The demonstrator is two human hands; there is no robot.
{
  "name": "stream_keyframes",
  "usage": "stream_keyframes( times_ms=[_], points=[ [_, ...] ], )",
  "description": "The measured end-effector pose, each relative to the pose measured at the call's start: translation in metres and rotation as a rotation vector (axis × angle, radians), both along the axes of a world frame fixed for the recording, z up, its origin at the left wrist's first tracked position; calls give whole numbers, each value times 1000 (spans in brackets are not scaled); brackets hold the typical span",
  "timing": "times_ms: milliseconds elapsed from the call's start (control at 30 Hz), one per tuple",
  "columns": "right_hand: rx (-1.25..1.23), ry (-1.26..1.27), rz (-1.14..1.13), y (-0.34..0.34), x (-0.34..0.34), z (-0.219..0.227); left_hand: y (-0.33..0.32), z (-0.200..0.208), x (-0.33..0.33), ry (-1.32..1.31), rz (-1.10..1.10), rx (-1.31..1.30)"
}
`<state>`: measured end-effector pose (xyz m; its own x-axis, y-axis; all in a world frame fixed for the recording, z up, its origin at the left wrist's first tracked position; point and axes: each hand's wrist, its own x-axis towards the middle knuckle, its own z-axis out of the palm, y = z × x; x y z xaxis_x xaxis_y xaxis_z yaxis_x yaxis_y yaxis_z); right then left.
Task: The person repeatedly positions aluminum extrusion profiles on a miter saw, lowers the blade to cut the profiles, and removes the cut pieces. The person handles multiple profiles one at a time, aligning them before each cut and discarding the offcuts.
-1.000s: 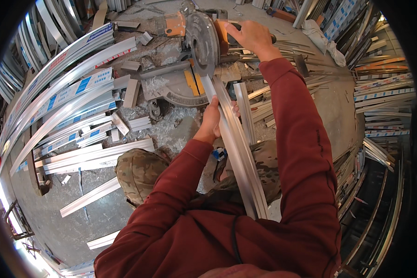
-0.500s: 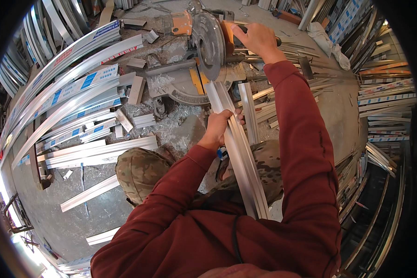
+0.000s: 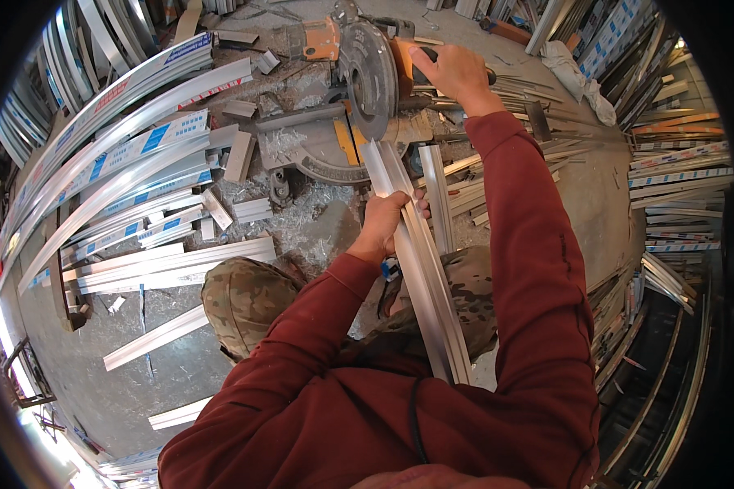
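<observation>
My left hand (image 3: 385,222) is wrapped around a long silvery metal profile (image 3: 424,281), thumb across its top face. The profile's far end lies close to the saw's base, and its near end reaches back to my body between my knees. My right hand (image 3: 457,75) grips the handle (image 3: 488,76) of an orange and grey miter saw (image 3: 368,81). The saw's blade and guard are raised above the round base (image 3: 326,159), which has a yellow slot insert (image 3: 349,141). A second, shorter profile (image 3: 437,196) stands just right of the held one.
Long profiles with blue-marked film (image 3: 151,143) fan out on the left. Short offcuts (image 3: 240,156) and metal shavings (image 3: 310,236) cover the floor around the saw. Stacked profiles (image 3: 681,175) line the right side, and a white sack (image 3: 575,77) lies at the back right.
Both hands keep their grips on the profile and the saw handle. The view has shifted very slightly; little else differs.
</observation>
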<state>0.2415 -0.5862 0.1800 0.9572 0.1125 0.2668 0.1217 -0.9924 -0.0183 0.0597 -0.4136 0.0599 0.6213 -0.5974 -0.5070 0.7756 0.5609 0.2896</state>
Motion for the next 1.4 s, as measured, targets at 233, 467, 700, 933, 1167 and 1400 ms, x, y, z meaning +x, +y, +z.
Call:
stream_keyframes(
  times_ms=[233,467,700,933,1167,1400],
  points=[
    [11,0,-16,1,-1,-2,0,-6,1,-7,-8,-26],
    [-1,19,-15,3,-4,1,1,1,3,3,0,13],
    [22,-39,-9,2,-1,-2,-1,-5,3,10,7,18],
    [6,-53,-1,1,1,-2,-2,-10,2,15,-1,-18],
    [7,-84,11,1,1,-3,-3,-10,2,20,15,-34],
    [-3,-90,8,0,1,-5,-4,-9,2,4,13,0]
  ],
)
